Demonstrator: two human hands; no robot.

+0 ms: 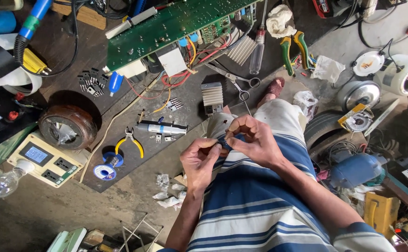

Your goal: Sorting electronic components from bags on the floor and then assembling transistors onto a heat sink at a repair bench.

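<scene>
My left hand [201,158] and my right hand [253,140] meet in front of my striped shirt, just above my lap. Together they pinch a small dark part [226,142] between the fingertips; most of it is hidden by my fingers. Just beyond the hands, on the dark work board, lie a finned heat sink [212,95], scissors [235,80] and a grey tube-shaped tool [162,128]. A long green circuit board [166,25] with coloured wires lies at the far side.
Yellow-handled pliers [130,141], a blue solder spool [106,170], a brown toroidal coil [67,125] and a cream socket box [45,158] sit to the left. Green-handled pliers [291,49], a clear-handled screwdriver [258,51] and round motor parts [359,93] lie on the right. Crumpled wrappers [166,193] lie near my left elbow.
</scene>
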